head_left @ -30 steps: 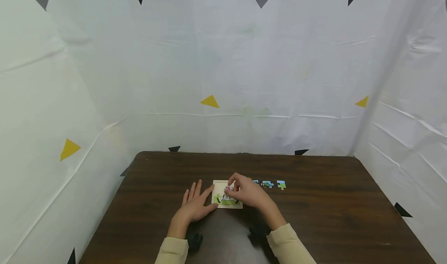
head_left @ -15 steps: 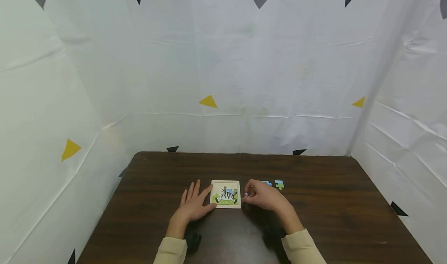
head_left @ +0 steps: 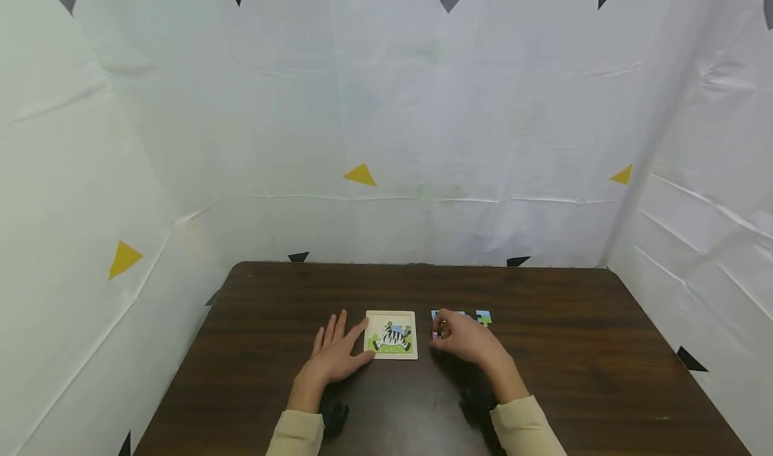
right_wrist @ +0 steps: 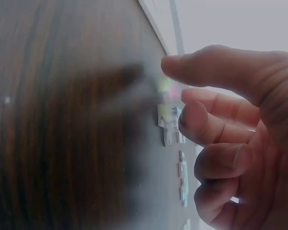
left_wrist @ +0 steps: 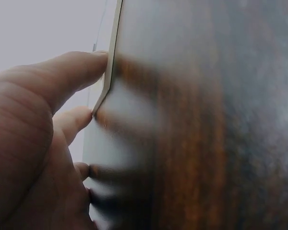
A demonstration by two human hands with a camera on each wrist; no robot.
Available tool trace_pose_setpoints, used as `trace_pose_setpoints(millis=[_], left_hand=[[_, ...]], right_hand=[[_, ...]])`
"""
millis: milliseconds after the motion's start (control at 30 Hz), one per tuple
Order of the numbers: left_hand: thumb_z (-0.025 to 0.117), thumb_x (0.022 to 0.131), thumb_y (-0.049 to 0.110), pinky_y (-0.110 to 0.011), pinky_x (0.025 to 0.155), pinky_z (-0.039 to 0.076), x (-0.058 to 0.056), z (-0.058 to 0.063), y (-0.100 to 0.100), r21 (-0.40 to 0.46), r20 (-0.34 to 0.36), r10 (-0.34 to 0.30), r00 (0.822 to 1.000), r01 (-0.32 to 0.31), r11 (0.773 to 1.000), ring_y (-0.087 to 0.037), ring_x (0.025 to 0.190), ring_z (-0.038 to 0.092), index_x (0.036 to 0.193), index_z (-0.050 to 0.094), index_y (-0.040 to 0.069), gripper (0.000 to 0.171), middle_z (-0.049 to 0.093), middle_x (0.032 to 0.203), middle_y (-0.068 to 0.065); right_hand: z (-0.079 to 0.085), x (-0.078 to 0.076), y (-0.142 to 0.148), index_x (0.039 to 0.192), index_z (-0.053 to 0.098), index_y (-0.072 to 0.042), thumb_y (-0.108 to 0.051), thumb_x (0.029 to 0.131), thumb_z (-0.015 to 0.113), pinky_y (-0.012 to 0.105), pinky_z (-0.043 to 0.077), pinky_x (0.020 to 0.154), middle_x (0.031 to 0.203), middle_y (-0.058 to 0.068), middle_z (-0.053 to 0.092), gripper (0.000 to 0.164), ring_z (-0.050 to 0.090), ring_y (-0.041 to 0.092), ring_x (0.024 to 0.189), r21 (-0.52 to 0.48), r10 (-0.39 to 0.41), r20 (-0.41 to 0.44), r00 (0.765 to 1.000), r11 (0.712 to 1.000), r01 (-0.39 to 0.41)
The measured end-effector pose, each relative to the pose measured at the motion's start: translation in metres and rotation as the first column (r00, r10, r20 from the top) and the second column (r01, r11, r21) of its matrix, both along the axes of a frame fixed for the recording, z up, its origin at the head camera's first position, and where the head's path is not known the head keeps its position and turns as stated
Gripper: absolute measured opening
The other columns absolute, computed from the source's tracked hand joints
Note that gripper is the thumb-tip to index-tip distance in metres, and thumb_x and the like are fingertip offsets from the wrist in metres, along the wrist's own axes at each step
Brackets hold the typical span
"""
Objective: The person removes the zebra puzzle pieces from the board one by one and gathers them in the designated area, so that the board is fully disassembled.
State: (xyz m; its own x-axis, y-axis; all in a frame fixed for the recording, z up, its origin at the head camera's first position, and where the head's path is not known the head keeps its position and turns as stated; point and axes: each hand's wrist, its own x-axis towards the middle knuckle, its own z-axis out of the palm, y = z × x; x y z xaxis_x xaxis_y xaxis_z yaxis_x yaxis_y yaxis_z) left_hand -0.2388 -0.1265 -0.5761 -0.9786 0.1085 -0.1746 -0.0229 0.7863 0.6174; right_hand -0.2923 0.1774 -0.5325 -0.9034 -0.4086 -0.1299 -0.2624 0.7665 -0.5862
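Note:
A light wooden puzzle tray (head_left: pixel 371 321) lies on the dark table, with part of a zebra picture on green and blue in it. My left hand (head_left: pixel 333 361) rests at its left side with fingers spread, thumb and forefinger touching the frame, as the left wrist view also shows. To the tray's right, my right hand (head_left: pixel 470 339) is low over the table, thumb and forefinger around a pink-and-green puzzle piece (right_wrist: pixel 167 89), blurred in the right wrist view. Another puzzle piece (right_wrist: pixel 169 125) lies right beside those fingertips; the hand partly hides the pieces in the head view.
A blue-and-green puzzle piece (head_left: pixel 484 317) lies farther right, past the right hand. The brown wooden table (head_left: pixel 580 349) meets white sheet walls (head_left: pixel 386 107) marked with triangles at its back and sides.
My right hand has carried the pink piece rightward off the tray and down beside the loose pieces. The zebra's head area of the tray now shows bare. My left hand has stayed in place.

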Motion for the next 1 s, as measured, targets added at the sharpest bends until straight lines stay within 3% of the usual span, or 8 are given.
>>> trace_pose_setpoints(millis=[67, 233, 533, 1000], left_hand=[[0.069, 0.098, 0.058, -0.068, 0.133, -0.002, 0.001, 0.002, 0.0, 0.011, -0.003, -0.003, 1.0, 0.003, 1.0, -0.046, 0.168, 0.001, 0.168, 0.041, 0.027, 0.081, 0.008, 0.182, -0.02], [0.066, 0.099, 0.06, -0.067, 0.133, -0.003, -0.004, -0.008, -0.001, -0.014, -0.008, 0.003, 1.0, -0.003, 1.0, -0.044, 0.169, -0.001, 0.169, 0.039, 0.03, 0.08, 0.006, 0.182, -0.018], [0.067, 0.099, 0.06, -0.064, 0.134, -0.005, -0.007, -0.011, -0.002, -0.04, 0.027, 0.001, 1.0, 0.0, 0.999, -0.04, 0.17, -0.004, 0.17, 0.036, 0.033, 0.082, 0.003, 0.183, -0.015], [0.067, 0.101, 0.053, -0.063, 0.135, -0.004, -0.01, -0.018, -0.002, -0.054, -0.001, 0.004, 1.0, -0.004, 0.999, -0.039, 0.17, -0.004, 0.17, 0.036, 0.03, 0.079, 0.002, 0.183, -0.014]], right_hand=[[0.001, -0.001, 0.003, 0.111, 0.069, -0.012, -0.023, 0.096, 0.083, 0.033, 0.045, 0.06, 0.081, -0.001, 0.064, 0.023, 0.057, 0.014, 0.067, 0.0, -0.014, 0.007, 1.0, 1.0, 0.014], [0.004, -0.003, 0.013, 0.114, 0.069, -0.009, -0.023, 0.095, 0.084, 0.033, 0.046, 0.06, 0.08, 0.001, 0.064, 0.028, 0.056, 0.016, 0.066, -0.03, -0.031, 0.019, 0.999, 0.999, 0.031], [0.001, -0.004, 0.027, 0.11, 0.064, -0.005, -0.013, 0.094, 0.083, 0.033, 0.045, 0.059, 0.077, 0.005, 0.062, 0.026, 0.054, 0.017, 0.064, -0.069, 0.052, 0.115, 0.992, 0.997, -0.044], [-0.005, -0.008, 0.034, 0.113, 0.064, -0.004, -0.008, 0.095, 0.078, 0.032, 0.044, 0.059, 0.078, 0.005, 0.061, 0.024, 0.053, 0.017, 0.065, -0.083, 0.033, 0.124, 0.992, 0.996, -0.023]])
